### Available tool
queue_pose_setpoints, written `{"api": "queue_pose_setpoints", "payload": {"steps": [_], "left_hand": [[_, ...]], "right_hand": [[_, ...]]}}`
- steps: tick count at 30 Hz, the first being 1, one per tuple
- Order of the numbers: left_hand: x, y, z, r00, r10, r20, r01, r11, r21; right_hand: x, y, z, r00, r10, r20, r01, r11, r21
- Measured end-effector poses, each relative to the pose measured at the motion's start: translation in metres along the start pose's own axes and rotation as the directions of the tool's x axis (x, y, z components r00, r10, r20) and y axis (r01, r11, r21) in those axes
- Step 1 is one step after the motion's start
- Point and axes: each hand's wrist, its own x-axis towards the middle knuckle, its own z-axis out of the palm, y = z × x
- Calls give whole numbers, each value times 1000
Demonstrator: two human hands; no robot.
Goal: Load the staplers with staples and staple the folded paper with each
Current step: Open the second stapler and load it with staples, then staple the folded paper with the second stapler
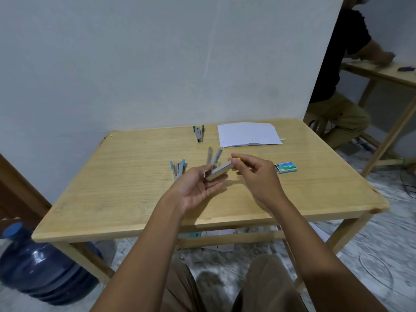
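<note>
Hands first: the left hand (195, 189) cradles a grey block (219, 173), probably a staple tray, and the right hand (258, 176) pinches its far end. On the table (112, 188) the folded paper (247, 134) lies far right, well apart. The green stapler (198, 134), blue stapler (178, 168) and yellow stapler (213, 156) lie open. Loading seems barely begun; all the stapling remains.

a pale wooden table with a bare grained top (126, 188) stands against a white wall (135, 52). a large blue plastic water bottle (38, 264) sits on the floor at its left. papers (216, 235) lie underneath. a person in a black shirt (346, 52) sits at a second wooden table (382, 75).
</note>
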Motion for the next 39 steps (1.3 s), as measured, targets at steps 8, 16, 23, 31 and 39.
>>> {"api": "queue_pose_setpoints", "payload": {"steps": [8,16,23,31,39], "left_hand": [[-8,-8,3,989,-78,124,74,996,39],[-12,-8,14,965,-100,243,80,993,90],[-15,-9,15,955,-80,286,43,990,134],[-13,-8,13,961,-70,269,22,984,180],[12,11,15,998,42,39,-54,910,411]], "right_hand": [[8,13,12,962,264,73,-273,922,274],[10,-10,12,809,410,422,-587,595,549],[12,-7,19,816,457,354,-577,612,540],[8,-10,18,833,418,362,-553,632,543],[20,-21,-17,953,299,54,-303,921,246]]}}
